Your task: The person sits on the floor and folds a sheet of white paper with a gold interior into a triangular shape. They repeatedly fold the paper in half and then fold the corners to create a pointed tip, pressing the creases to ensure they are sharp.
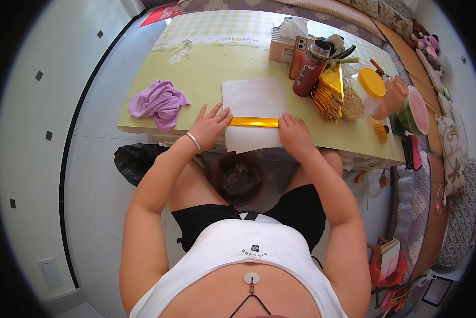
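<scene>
A sheet of white paper (253,95) lies on the table, its near part reaching over the front edge. Across it runs a narrow strip of shiny gold foil paper (254,122). My left hand (210,126), a bangle at its wrist, rests at the strip's left end with its fingers spread. At the right end, my right hand (296,135) lies on the strip and the paper's edge, fingers stretched forward and slightly apart. Both thumbs are mostly hidden. A fanned stack of gold foil paper (329,95) stands beyond my right hand.
A crumpled purple cloth (158,103) lies left on the table (206,69). To the right stand a dark red bottle (310,71), a phone (298,55), a yellow-lidded jar (371,83) and a cut watermelon (417,111). A bin (238,183) and a black bag (137,161) are below.
</scene>
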The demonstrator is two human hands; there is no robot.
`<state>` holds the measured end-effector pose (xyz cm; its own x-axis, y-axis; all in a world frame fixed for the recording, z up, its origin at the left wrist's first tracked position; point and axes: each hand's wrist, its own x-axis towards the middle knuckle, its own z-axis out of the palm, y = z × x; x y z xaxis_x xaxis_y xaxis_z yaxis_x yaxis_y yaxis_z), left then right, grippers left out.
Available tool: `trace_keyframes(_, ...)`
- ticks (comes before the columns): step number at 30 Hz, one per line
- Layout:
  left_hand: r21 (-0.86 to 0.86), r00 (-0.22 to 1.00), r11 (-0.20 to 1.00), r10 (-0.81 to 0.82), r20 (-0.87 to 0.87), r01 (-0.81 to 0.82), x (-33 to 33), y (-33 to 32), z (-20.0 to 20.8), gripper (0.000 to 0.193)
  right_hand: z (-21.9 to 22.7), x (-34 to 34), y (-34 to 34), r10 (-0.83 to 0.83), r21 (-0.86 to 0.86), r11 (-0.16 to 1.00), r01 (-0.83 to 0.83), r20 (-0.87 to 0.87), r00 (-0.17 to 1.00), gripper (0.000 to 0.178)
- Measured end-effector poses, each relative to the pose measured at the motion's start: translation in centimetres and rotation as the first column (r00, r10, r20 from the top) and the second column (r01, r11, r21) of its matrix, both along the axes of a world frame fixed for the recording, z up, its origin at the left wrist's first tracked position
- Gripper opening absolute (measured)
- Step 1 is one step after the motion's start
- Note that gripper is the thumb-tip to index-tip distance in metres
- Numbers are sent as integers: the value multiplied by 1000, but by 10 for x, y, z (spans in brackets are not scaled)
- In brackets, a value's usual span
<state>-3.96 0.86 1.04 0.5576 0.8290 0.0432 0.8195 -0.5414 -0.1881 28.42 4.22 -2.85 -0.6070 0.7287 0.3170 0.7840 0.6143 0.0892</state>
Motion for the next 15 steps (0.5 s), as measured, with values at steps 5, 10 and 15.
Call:
trace_keyframes(5, 78, 977, 996, 29, 213, -46, 56, 21, 12, 21, 35, -30, 11, 18, -112, 993, 23, 354, 935, 21)
trace_keyframes(10, 207, 977, 977, -88, 192, 48, 112, 38, -19, 12, 14, -13, 35, 16, -151, 989, 4, 130, 991, 14)
trace_keyframes(15, 203, 967, 979, -60, 246, 9, 112, 40, -22, 9, 35, -15, 18, 68, -31, 997, -75, -177, 982, 13)
